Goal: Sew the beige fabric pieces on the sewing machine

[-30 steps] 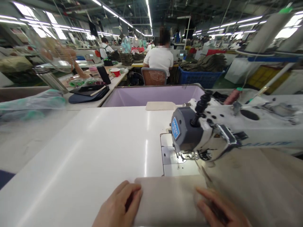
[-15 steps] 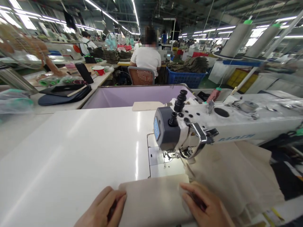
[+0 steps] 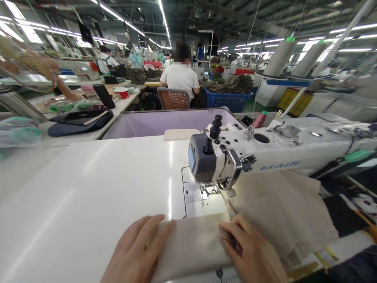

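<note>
A folded piece of beige fabric (image 3: 194,245) lies on the white table in front of the sewing machine (image 3: 204,165). My left hand (image 3: 138,247) rests flat on its left edge, fingers stretched forward. At the right edge my right hand (image 3: 250,249) pinches the fabric between thumb and fingers. Something dark shows inside the curled right fingers, too hidden to name. The fabric's far edge is just short of the needle plate (image 3: 193,194), apart from the presser foot (image 3: 210,190). A larger beige cloth (image 3: 282,208) spreads under the machine arm on the right.
A measuring scale (image 3: 229,276) shows at the near table edge. Behind the table is a lilac-lined bin (image 3: 165,122), with a flat beige piece (image 3: 181,134) at the edge. Thread cones (image 3: 279,57) stand right. A seated person (image 3: 179,78) works ahead beside a blue basket (image 3: 226,100).
My left hand has gone from a curled grip at the fabric's left corner to lying flat on it. The view has shifted slightly, and the scale at the near edge now shows.
</note>
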`<state>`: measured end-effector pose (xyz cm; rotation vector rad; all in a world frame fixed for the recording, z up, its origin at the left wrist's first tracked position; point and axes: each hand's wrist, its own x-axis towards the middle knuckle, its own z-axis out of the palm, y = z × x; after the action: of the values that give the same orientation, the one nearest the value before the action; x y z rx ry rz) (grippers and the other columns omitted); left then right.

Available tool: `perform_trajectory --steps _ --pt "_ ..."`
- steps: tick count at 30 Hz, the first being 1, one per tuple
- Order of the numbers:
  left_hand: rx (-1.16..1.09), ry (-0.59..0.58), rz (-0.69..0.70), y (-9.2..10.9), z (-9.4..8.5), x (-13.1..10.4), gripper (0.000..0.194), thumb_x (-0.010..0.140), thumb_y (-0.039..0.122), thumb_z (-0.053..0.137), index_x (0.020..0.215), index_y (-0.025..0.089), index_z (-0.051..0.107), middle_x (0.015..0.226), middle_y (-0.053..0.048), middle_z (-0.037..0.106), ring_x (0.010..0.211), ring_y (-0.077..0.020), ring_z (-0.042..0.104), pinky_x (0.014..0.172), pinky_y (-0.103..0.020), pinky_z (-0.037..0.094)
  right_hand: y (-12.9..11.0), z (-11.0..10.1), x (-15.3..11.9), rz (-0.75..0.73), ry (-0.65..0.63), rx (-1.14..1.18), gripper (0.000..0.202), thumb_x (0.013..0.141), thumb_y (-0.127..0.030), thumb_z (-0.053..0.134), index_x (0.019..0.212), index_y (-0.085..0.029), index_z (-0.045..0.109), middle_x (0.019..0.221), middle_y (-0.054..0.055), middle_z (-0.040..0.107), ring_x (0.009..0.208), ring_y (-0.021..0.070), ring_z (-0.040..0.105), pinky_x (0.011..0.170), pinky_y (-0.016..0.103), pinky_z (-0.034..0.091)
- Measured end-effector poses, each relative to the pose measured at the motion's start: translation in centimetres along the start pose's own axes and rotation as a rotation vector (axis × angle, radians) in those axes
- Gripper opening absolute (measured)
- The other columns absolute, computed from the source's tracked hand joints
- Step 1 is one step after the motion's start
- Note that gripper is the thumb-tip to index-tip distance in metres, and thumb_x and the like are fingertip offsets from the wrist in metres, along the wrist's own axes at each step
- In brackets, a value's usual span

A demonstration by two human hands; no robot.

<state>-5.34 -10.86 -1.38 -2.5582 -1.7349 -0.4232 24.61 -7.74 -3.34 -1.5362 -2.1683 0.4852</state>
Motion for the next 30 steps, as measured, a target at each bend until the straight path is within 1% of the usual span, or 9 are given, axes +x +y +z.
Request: perform_trajectory --steps 3,6,10,13,16,19,22,26,30 --pt "0.019 -0.099 0.271 0.2 -0.5 1.0 0.050 0.097 0.010 0.038 0.138 0.035 0.053 0.140 -0.001 0.061 0.128 -0.0238 0.055 0.110 -0.041 0.041 0.3 -0.7 0.3 -0.195 0.001 -0.140 0.029 0.083 -0.010 0.054 0.105 -0.026 0.063 0.108 0.008 0.066 0.091 0.0252 0.068 0.067 0.030 0.057" --pt "0.075 -0.213 0.357 0.4 -0.7 2.1 0.053 0.092 0.003 0.043 0.139 0.026 0.054 0.141 -0.006 0.061 0.122 -0.0251 0.059 0.102 -0.040 0.049 0.4 -1.2 0.9 -0.305 -0.049 -0.176 0.038 0.076 -0.001 0.051 0.103 -0.023 0.063 0.117 0.010 0.067 0.096 0.0268 0.067 0.073 0.034 0.058" --pt "0.144 -0.213 0.179 1.5 -0.4 4.5 0.035 0.094 0.010 0.050 0.125 0.017 0.063 0.131 -0.013 0.065 0.115 -0.0310 0.064 0.091 -0.044 0.054 -0.9 -1.3 1.2 -0.261 -0.101 -0.139 0.038 0.076 0.001 0.053 0.104 -0.022 0.064 0.114 0.008 0.069 0.095 0.0244 0.068 0.075 0.033 0.058" --pt "0.149 -0.189 0.009 2.7 0.3 7.0 0.033 0.097 0.028 0.055 0.127 0.014 0.062 0.126 -0.017 0.066 0.116 -0.0345 0.062 0.096 -0.051 0.051 -2.4 -0.5 1.0 -0.240 -0.115 -0.109 0.042 0.071 0.002 0.056 0.103 -0.023 0.065 0.111 0.005 0.069 0.098 0.0234 0.067 0.079 0.031 0.056" --pt "0.167 -0.167 -0.081 3.1 1.5 9.3 0.042 0.099 0.033 0.052 0.137 0.014 0.054 0.145 -0.022 0.052 0.135 -0.0413 0.046 0.106 -0.064 0.039 -3.2 0.4 0.9 -0.227 -0.102 -0.118 0.048 0.068 0.004 0.059 0.107 -0.024 0.065 0.115 0.003 0.067 0.098 0.0225 0.067 0.077 0.030 0.055" --pt "0.071 -0.183 -0.021 2.2 2.4 11.0 0.052 0.100 0.039 0.050 0.144 0.014 0.045 0.155 -0.024 0.039 0.144 -0.0428 0.032 0.109 -0.070 0.029 -3.2 0.8 1.6 -0.195 -0.043 -0.118 0.032 0.080 -0.005 0.063 0.106 -0.023 0.065 0.117 0.004 0.066 0.098 0.0234 0.067 0.077 0.033 0.054" --pt "0.005 -0.197 0.112 0.5 2.3 12.6 0.048 0.100 0.042 0.049 0.140 0.016 0.049 0.154 -0.020 0.041 0.144 -0.0392 0.032 0.112 -0.067 0.027 -3.0 0.7 2.6 -0.206 -0.015 -0.109 0.016 0.087 -0.016 0.065 0.102 -0.022 0.066 0.108 0.003 0.067 0.096 0.0239 0.066 0.078 0.034 0.053" --pt "-0.040 -0.188 0.269 -1.3 1.6 14.7 0.035 0.101 0.040 0.048 0.127 0.021 0.060 0.141 -0.011 0.055 0.137 -0.0308 0.043 0.116 -0.054 0.028 -3.0 0.7 3.4 -0.231 -0.006 -0.085 0.018 0.087 -0.016 0.065 0.104 -0.023 0.067 0.112 0.002 0.067 0.095 0.0213 0.066 0.078 0.030 0.051" --pt "-0.081 -0.172 0.359 -2.2 1.7 16.1 0.030 0.098 0.039 0.052 0.119 0.021 0.064 0.129 -0.008 0.062 0.126 -0.0283 0.052 0.114 -0.045 0.032 -3.4 1.2 3.6 -0.192 0.032 -0.076 0.018 0.090 -0.017 0.063 0.107 -0.024 0.066 0.116 0.003 0.066 0.094 0.0209 0.067 0.078 0.031 0.051"
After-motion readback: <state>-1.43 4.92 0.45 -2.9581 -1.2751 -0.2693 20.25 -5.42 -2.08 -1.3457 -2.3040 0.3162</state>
